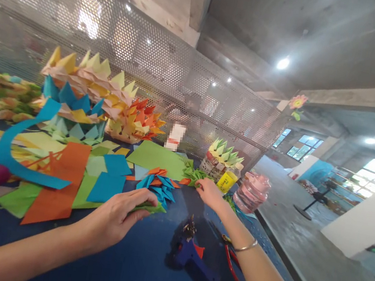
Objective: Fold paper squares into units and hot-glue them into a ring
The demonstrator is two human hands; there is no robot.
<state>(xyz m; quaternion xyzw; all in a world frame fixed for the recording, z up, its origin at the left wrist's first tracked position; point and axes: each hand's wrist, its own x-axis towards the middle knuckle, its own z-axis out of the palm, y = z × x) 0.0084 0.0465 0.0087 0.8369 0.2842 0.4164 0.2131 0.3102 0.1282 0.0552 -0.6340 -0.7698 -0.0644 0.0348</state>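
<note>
A: What's in the L hand (119, 213)?

B: Green folded paper (158, 208), pinched narrow btwn thumb & fingers, prob. to press the folds tight.

A: & the R hand (212, 196)?

B: At the green pile (193, 174), beyond the L grip. Can't tell if it's gripping any.

A: Blue pieces (162, 188)?

B: Just past the L grip, prob. for easy reach. Glue gun (189, 254) & scissors (232, 267) lie nearer the body than the R grip, likely handy w/o crowding the fingers.

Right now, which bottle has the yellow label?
The clear bottle nearest the right hand; the pink bottle to its right shows no yellow label.
</note>
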